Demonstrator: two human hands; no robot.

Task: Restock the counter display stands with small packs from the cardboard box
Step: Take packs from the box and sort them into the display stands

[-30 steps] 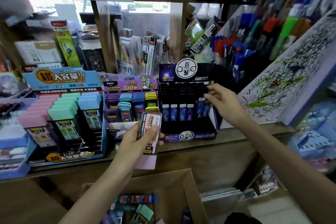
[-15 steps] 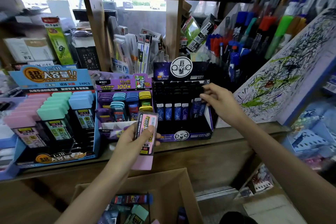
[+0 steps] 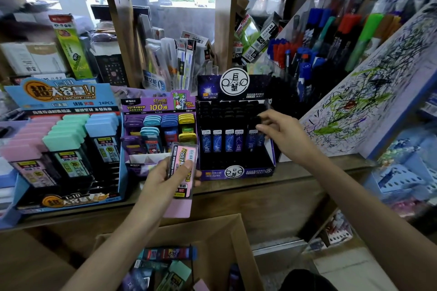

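Observation:
Three display stands sit on the wooden counter: a blue one (image 3: 71,101) with pink, green and blue packs, a purple one (image 3: 156,106) with small coloured packs, and a dark blue one (image 3: 236,170) with black packs. My left hand (image 3: 163,179) grips a pink pack (image 3: 183,168) above the counter edge, in front of the purple stand. My right hand (image 3: 281,132) pinches a black pack (image 3: 256,132) at the right end of the dark blue stand's front row. The cardboard box (image 3: 227,238) stands below with several loose packs (image 3: 165,264) inside.
A scribbled test pad (image 3: 369,99) leans at the right of the dark stand. Behind it stand racks of marker pens (image 3: 331,30). Hanging stationery packs (image 3: 175,59) and a wooden post (image 3: 222,30) rise behind the stands. Blue baskets (image 3: 406,172) sit at the lower right.
My right hand's fingers have drawn in on the black pack at the stand's right end. My left hand holds the pink pack in the same place.

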